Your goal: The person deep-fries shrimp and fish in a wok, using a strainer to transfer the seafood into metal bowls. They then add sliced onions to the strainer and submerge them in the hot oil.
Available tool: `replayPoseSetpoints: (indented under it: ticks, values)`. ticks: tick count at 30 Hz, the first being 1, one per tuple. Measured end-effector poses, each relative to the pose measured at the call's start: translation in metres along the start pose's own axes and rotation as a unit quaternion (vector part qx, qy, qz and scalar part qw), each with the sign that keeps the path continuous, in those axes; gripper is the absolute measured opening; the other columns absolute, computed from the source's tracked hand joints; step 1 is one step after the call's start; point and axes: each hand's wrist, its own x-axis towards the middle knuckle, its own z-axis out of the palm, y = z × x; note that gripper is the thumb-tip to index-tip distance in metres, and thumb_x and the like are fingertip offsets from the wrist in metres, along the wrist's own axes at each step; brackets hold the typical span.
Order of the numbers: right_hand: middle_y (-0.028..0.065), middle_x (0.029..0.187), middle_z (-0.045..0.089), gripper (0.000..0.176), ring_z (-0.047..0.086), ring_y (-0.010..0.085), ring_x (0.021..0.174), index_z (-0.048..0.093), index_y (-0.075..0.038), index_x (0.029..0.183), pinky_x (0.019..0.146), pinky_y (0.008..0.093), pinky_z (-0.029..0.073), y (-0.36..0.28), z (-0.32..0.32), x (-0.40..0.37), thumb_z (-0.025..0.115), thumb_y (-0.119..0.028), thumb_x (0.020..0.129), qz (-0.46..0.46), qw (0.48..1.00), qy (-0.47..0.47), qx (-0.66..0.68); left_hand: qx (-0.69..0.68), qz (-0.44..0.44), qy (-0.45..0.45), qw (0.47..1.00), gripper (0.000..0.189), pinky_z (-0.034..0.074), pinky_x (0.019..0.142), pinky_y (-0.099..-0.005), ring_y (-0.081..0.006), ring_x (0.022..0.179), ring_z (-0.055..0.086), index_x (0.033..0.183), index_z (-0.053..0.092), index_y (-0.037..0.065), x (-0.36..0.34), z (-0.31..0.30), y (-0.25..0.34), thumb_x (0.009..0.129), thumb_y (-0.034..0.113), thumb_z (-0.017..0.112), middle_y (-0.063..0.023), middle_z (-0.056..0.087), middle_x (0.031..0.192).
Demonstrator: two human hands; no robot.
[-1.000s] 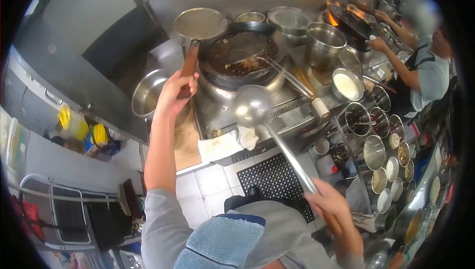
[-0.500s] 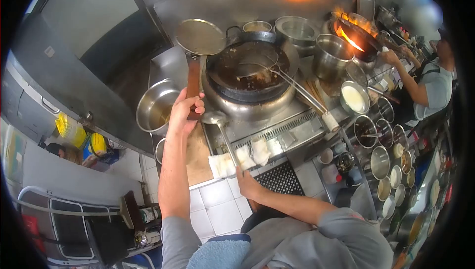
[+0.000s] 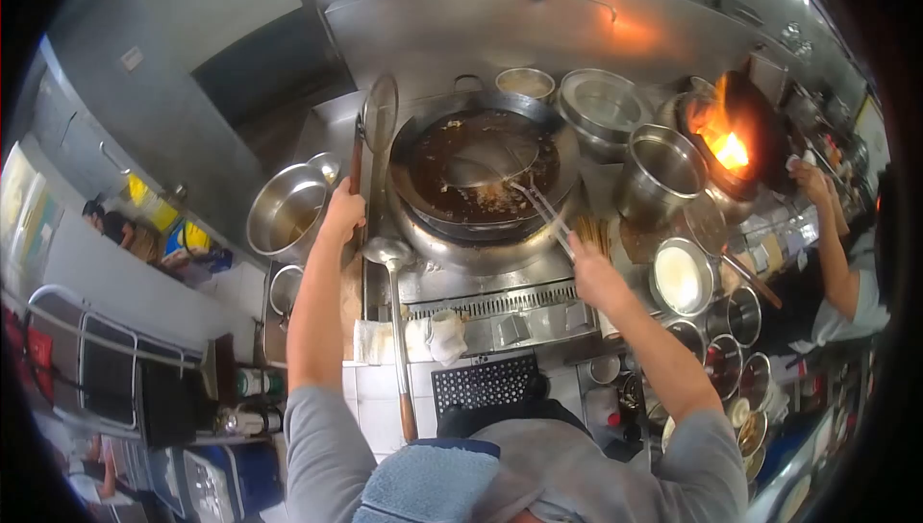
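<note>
My left hand (image 3: 343, 212) is wrapped round the wooden handle of a round mesh strainer (image 3: 382, 112), held upright and nearly edge-on left of the wok. The wok (image 3: 409, 198) sits on the burner with dark liquid and bits of food in it. A wire skimmer (image 3: 544, 212) lies with its round head in that liquid. Its long handle is in my right hand (image 3: 598, 275), fingers closed round it. The long-handled ladle (image 3: 396, 316) rests across the stove's front edge, touched by neither hand. Next to it are folded white cloths (image 3: 435, 338).
A steel pot (image 3: 264, 215) stands at left, a tall pot (image 3: 663, 186) at right. Several bowls line the right side, one with white contents (image 3: 681, 278). Beyond, a co-worker's hand (image 3: 810, 180) is near a wok (image 3: 764, 138) with high flames (image 3: 728, 143).
My right hand has let go of the ladle and taken hold of the skimmer's handle. The strainer in my left hand has turned from face-on to nearly edge-on. Flames at right are higher.
</note>
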Motion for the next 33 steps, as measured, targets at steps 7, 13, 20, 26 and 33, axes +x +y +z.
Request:
replayPoseSetpoints:
  ticks: [7,13,20,26,33]
  values:
    - [0.0271,0.106,0.059,0.039,0.058,0.0422,0.098,0.050,0.004,0.126,0.087,0.0441,0.046,0.072,-0.090,-0.012,0.052,-0.002,0.088,-0.096,0.982,0.117,0.113,-0.152,0.005,-0.025,0.988,0.064,0.035,0.046,-0.0221,-0.0062,0.059,0.042,0.147,0.029,0.015,-0.201,-0.015,0.056,0.088,-0.003,0.045,-0.0021,0.049,0.093]
    - [0.0237,0.109,0.061,0.041,0.059,0.0389,0.099,0.050,-0.003,0.130,0.088,0.0403,0.046,0.077,-0.112,0.010,0.054,-0.004,0.090,-0.069,0.991,0.083,0.084,-0.206,-0.037,-0.020,0.978,0.074,0.040,0.048,-0.0203,-0.0069,0.065,0.045,0.150,0.020,0.016,-0.241,0.074,0.013,0.082,-0.002,0.044,-0.0069,0.046,0.106]
    - [0.0260,0.114,0.060,0.038,0.056,0.0423,0.107,0.051,0.000,0.127,0.089,0.0407,0.045,0.065,-0.091,0.006,0.054,-0.003,0.089,-0.038,0.981,0.139,0.127,-0.340,-0.086,-0.098,0.931,0.046,0.039,0.048,-0.0267,-0.0126,0.060,0.043,0.130,0.031,0.008,-0.168,0.155,0.026,0.087,-0.002,0.043,-0.0097,0.043,0.095]
    - [0.0237,0.119,0.059,0.038,0.056,0.0400,0.112,0.052,-0.002,0.128,0.093,0.0385,0.044,0.053,-0.084,-0.019,0.054,-0.005,0.090,0.007,0.976,0.154,0.152,-0.441,-0.114,-0.144,0.879,0.054,0.039,0.050,-0.0266,-0.0133,0.061,0.047,0.128,0.029,-0.001,-0.114,0.140,0.040,0.077,-0.015,0.042,-0.0143,0.050,0.093]
    - [0.0221,0.123,0.058,0.038,0.055,0.0362,0.116,0.053,-0.002,0.128,0.096,0.0362,0.043,0.035,-0.103,-0.042,0.053,-0.004,0.090,0.043,0.983,0.133,0.116,-0.556,-0.087,-0.261,0.784,0.042,0.036,0.052,-0.0194,-0.0094,0.067,0.041,0.128,0.037,-0.004,-0.100,0.100,0.021,0.087,-0.013,0.038,-0.0189,0.047,0.104]
